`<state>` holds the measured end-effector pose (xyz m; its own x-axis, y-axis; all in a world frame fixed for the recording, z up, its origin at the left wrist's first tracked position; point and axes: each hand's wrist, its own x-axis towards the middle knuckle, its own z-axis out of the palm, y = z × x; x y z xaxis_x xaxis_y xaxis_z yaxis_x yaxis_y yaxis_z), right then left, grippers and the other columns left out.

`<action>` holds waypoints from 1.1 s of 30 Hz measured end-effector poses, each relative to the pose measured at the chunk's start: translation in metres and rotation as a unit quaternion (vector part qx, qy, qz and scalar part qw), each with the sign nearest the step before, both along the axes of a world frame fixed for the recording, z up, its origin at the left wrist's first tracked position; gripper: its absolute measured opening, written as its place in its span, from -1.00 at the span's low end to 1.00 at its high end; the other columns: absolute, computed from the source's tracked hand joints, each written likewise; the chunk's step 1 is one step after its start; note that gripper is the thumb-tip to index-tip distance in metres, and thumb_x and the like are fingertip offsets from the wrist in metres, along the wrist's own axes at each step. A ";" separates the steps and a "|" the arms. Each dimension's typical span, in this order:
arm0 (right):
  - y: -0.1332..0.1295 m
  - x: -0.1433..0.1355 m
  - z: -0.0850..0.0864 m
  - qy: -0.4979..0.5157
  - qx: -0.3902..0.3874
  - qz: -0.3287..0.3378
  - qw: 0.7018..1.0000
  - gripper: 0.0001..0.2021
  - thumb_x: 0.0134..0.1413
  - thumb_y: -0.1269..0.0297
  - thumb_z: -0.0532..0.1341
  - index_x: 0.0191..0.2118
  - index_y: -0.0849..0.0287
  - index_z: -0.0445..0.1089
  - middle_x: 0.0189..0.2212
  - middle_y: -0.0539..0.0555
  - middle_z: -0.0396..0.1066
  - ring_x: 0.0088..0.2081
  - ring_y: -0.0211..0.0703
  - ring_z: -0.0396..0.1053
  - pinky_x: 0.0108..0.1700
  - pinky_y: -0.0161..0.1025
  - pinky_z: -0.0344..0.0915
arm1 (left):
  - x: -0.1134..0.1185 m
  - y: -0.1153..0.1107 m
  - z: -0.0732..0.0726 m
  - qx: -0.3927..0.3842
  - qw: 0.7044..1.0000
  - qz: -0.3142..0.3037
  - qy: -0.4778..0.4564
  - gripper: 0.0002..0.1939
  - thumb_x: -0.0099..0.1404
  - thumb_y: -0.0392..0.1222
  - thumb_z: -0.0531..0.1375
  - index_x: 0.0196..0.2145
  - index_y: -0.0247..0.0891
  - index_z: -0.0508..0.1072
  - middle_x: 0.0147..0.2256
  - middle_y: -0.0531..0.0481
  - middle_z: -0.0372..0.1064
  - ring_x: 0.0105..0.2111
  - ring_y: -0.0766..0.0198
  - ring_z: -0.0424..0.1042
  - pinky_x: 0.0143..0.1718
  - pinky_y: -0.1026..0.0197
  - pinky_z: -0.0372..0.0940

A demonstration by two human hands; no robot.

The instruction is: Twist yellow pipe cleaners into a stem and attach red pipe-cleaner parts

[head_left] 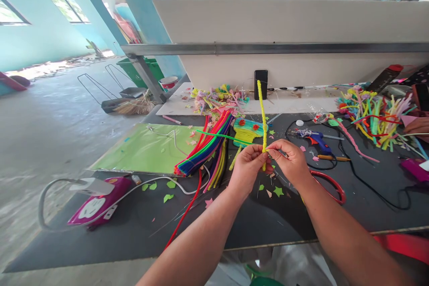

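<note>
A fuzzy yellow pipe cleaner (262,111) stands nearly upright above the table's middle and looks twisted along its length. Around its lower part the fingers of my left hand (250,164) are closed. My right hand (291,161) pinches at the same spot, thumb and forefinger touching the yellow stem. Just behind my hands lies a turquoise and yellow pipe-cleaner piece (250,132) with red flower shapes. A bundle of coloured pipe cleaners (204,147) rests left of my left hand. One green pipe cleaner (221,135) sticks out from it towards my hands.
Red-handled scissors (335,187) lie beside my right forearm, partly hidden. Further right are a blue glue gun (318,140) with a black cable and a heap of pipe cleaners (372,116). A phone (261,85) leans at the back. A purple power strip (100,201) sits left.
</note>
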<state>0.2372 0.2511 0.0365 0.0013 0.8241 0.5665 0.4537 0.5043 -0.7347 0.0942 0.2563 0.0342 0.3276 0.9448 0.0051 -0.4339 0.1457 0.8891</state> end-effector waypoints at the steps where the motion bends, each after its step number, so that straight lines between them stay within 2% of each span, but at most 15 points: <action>1: 0.000 0.001 0.000 0.013 -0.006 0.008 1.000 -0.89 0.14 0.25 0.17 -0.33 0.08 0.44 -0.37 0.05 0.44 -0.29 -0.10 0.38 -0.19 -0.16 0.27 | -0.001 0.000 0.000 -0.002 1.000 -0.006 -0.007 -0.68 0.05 -0.10 0.33 -0.30 -0.33 0.39 -0.51 0.04 0.41 -0.59 0.32 0.42 -0.53 0.25 0.35; 6: 0.000 0.002 -0.004 0.098 -0.070 0.015 0.993 -0.88 0.07 0.19 0.23 -0.32 0.08 0.46 -0.39 0.02 0.42 -0.30 -0.13 0.36 -0.21 -0.18 0.27 | -0.003 0.000 0.002 -0.011 0.998 -0.039 -0.037 -0.69 0.04 -0.10 0.34 -0.34 -0.34 0.39 -0.53 0.01 0.43 -0.61 0.32 0.41 -0.55 0.25 0.35; 13: 0.003 0.001 -0.005 0.221 -0.145 0.073 0.962 -0.84 -0.07 0.18 0.33 -0.39 0.11 0.41 -0.48 -0.04 0.36 -0.43 -0.24 0.32 -0.34 -0.27 0.27 | -0.003 -0.001 0.002 -0.012 0.998 -0.044 -0.051 -0.73 0.02 -0.14 0.36 -0.40 -0.34 0.39 -0.56 0.02 0.43 -0.62 0.30 0.42 -0.57 0.25 0.34; 21: 0.000 0.003 0.002 0.252 -0.179 0.119 0.943 -0.84 -0.11 0.21 0.37 -0.40 0.11 0.42 -0.51 -0.05 0.40 -0.47 -0.24 0.37 -0.34 -0.25 0.33 | -0.007 0.001 0.000 -0.018 0.993 -0.095 -0.074 -0.79 0.10 -0.19 0.31 -0.38 -0.35 0.39 -0.54 -0.01 0.44 -0.64 0.35 0.38 -0.61 0.30 0.30; 28: -0.002 0.005 0.005 0.275 -0.208 0.197 0.918 -0.82 -0.09 0.23 0.36 -0.36 0.16 0.40 -0.48 -0.03 0.40 -0.51 -0.23 0.40 -0.39 -0.21 0.37 | -0.010 0.003 -0.001 -0.040 0.987 -0.138 -0.075 -0.79 0.10 -0.20 0.31 -0.39 -0.34 0.36 -0.56 0.02 0.41 -0.68 0.38 0.33 -0.69 0.33 0.25; 33: -0.003 0.006 0.008 0.267 -0.219 0.240 0.907 -0.86 -0.04 0.30 0.32 -0.34 0.18 0.37 -0.47 -0.05 0.38 -0.50 -0.24 0.41 -0.37 -0.21 0.38 | -0.010 0.002 -0.001 -0.026 0.991 -0.126 -0.048 -0.78 0.09 -0.19 0.32 -0.41 -0.31 0.34 -0.58 0.03 0.41 -0.69 0.36 0.33 -0.71 0.33 0.23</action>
<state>0.2434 0.2485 0.0446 -0.2398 0.9483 0.2080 -0.2214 0.1552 -0.9628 0.0843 0.2583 0.0332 0.5527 0.8334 0.0020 -0.4605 0.3035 0.8342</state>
